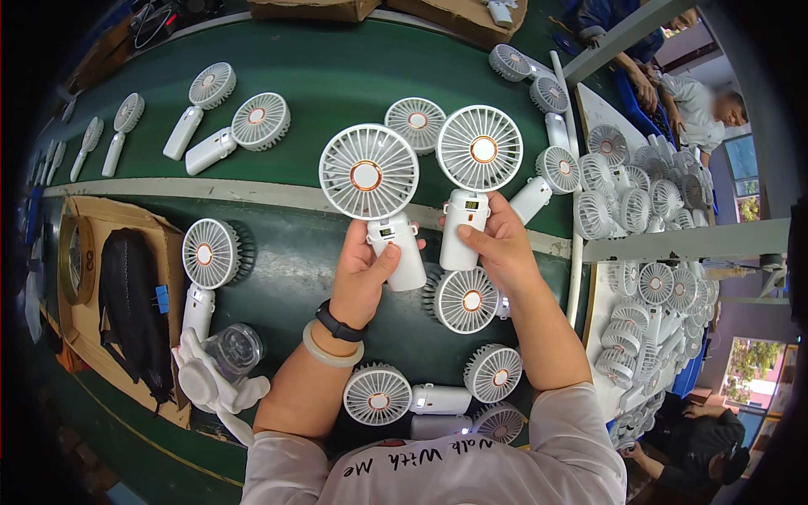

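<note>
My left hand [364,268] grips a white handheld fan [368,172] by its handle, thumb on the front below a small lit display. A second white handheld fan [479,150] is in my right hand [497,244], its handle upright and its thumb near the button under another lit display. Both fan heads face me, each with a copper-coloured ring at the centre. Behind them, partly hidden, another fan [416,123] shows its head. Under my right wrist a fan [467,300] lies on the green bench, and several more, such as one fan [377,396], lie close to my body.
Several fans [259,122] lie on the green belt [320,63] beyond a pale rail. To the left stand a cardboard box [84,320] with a black pouch [135,311] and a white fan-like device [202,379]. Piled fans [640,185] fill the right side, where other people [699,109] are.
</note>
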A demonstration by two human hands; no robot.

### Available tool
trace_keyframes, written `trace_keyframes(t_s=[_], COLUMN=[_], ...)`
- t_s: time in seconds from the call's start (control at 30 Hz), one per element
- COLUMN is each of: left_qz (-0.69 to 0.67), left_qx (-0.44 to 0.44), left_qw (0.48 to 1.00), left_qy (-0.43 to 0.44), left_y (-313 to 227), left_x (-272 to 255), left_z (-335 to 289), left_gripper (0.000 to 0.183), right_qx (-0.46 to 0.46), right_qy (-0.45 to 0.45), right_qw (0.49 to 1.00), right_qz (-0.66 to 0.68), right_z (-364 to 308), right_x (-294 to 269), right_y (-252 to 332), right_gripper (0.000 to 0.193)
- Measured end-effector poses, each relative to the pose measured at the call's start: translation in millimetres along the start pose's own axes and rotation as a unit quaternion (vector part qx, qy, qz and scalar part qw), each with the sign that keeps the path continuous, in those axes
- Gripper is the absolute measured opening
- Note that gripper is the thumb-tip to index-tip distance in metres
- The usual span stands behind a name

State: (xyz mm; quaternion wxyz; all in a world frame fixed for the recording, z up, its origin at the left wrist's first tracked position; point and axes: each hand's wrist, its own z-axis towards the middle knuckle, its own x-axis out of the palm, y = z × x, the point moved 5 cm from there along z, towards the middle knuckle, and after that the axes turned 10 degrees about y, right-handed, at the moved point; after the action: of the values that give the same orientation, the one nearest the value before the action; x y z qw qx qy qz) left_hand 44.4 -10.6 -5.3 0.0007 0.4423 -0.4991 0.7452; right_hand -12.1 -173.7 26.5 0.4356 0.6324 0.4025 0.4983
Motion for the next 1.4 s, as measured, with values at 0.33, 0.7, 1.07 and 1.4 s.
trace_keyframes(t_s=[0.33,0.7,1.07,1.4], left_qz=[-0.005,-0.003,0.006,0.008], left_qx=[0.013,0.046,0.019,0.016], left_qw=[1.000,0.999,0.999,0.998], left_qy=[0.003,0.025,0.035,0.059], left_y=[-4.4,-6.4,-5.8,0.7], left_x=[-1.6,3.4,2.4,-5.7], left_z=[0.1,0.5,-0.6,-1.3], left_gripper=[0.047,0.047,0.051,0.054], right_qx=[0.020,0.025,0.031,0.007], right_qy=[-0.009,-0.008,-0.001,0.060], right_qw=[1.000,1.000,1.000,0.992], right_qz=[-0.017,0.002,-0.002,-0.115], right_z=[-0.4,0.5,4.9,1.6], right_x=[5.9,13.4,7.9,17.5], right_y=[-2.2,-2.5,-12.6,-12.8], right_gripper=[0.052,0.063,0.069,0.071])
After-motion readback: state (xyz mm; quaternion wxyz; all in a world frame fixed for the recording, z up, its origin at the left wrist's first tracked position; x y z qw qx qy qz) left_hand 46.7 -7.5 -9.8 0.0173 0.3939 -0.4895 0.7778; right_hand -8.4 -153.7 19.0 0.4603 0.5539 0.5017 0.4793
